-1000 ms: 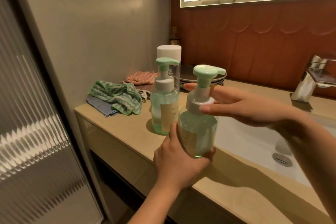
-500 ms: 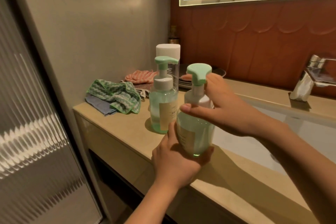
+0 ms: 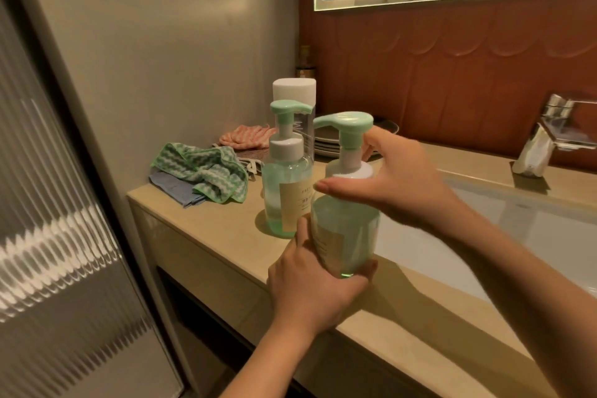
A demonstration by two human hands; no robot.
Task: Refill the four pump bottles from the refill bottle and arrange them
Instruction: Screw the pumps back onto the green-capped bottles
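Left hand (image 3: 310, 292) cupping bottle (image 3: 347, 233), right hand (image 3: 399, 186) gripping

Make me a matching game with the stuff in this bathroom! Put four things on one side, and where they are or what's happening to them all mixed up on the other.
Things
1. near pump bottle
2. far pump bottle
3. green cloth
4. tap

States
A. crumpled at the left end of the counter
B. shiny metal, behind the sink
C. gripped by the left hand and right hand
D. standing on the counter, in nobody's hands

Pairs: 1-C, 2-D, 3-A, 4-B
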